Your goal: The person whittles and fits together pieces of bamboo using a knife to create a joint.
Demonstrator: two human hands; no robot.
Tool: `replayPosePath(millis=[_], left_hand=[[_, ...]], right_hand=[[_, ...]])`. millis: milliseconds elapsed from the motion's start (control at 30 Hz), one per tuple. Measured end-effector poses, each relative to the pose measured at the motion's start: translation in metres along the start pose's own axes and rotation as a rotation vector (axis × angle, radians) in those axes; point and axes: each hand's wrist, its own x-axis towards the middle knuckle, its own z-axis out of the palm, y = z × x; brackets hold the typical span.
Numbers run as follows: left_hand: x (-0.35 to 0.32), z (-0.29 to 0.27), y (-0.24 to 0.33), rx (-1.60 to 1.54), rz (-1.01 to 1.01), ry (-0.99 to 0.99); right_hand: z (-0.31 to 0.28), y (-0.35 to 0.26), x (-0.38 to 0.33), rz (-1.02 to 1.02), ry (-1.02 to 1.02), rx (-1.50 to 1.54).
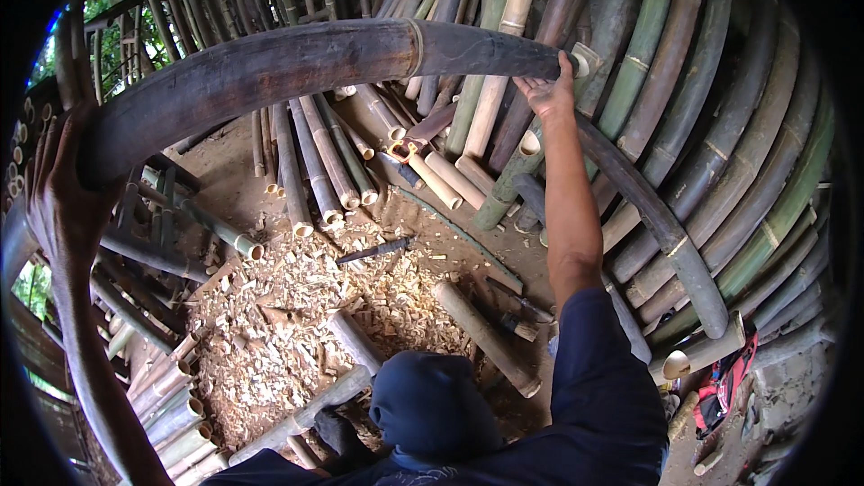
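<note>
A thick, dark bamboo pole [270,63] stretches across the upper view, held up between my two hands. It looks bowed, and a pale node ring circles it right of its middle. My left hand [67,171] grips its left end, fingers pointing up along the side. At the narrower right end, my right hand [547,90] holds the pole from below, thumb raised against it. Under the pole, a long dark blade [373,250] lies on pale wood chips [297,324]. A handsaw with an orange handle [399,152] rests among cut bamboo pieces.
Long bamboo poles [652,45] lean in rows at the back and right. Cut lengths [310,162] lie behind the chips, and more are stacked at lower left [175,414]. A short bamboo piece [486,337] lies near the middle. A red bag [727,382] sits at lower right.
</note>
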Motion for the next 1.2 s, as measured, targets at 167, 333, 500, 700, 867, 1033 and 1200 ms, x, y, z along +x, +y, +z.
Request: replayPosePath(millis=[167, 333, 500, 700, 867, 1033, 1200], left_hand=[[0.008, 0.019, -0.009, -0.216, 0.025, 0.027], [0.029, 0.004, -0.026, -0.268, 0.095, 0.017], [0.01, -0.009, 0.016, -0.083, 0.015, -0.035], [0.009, -0.035, 0.017, -0.01, 0.018, 0.009], [0.007, -0.023, 0.039, -0.125, -0.01, -0.005], [-0.012, -0.033, 0.026, -0.202, -0.103, -0.035], [-0.041, -0.042, 0.036, -0.328, -0.157, -0.142]], right_hand=[[0.01, -0.013, -0.006, -0.074, 0.022, 0.017], [0.015, -0.018, -0.001, -0.058, -0.102, 0.034], [0.007, -0.027, -0.017, -0.11, -0.044, -0.006], [-0.005, -0.006, -0.008, 0.017, -0.236, 0.034], [-0.009, -0.027, -0.011, -0.014, -0.033, -0.012], [0.006, -0.02, -0.055, -0.065, -0.149, -0.287], [0.016, -0.063, -0.082, -0.12, -0.157, -0.392]])
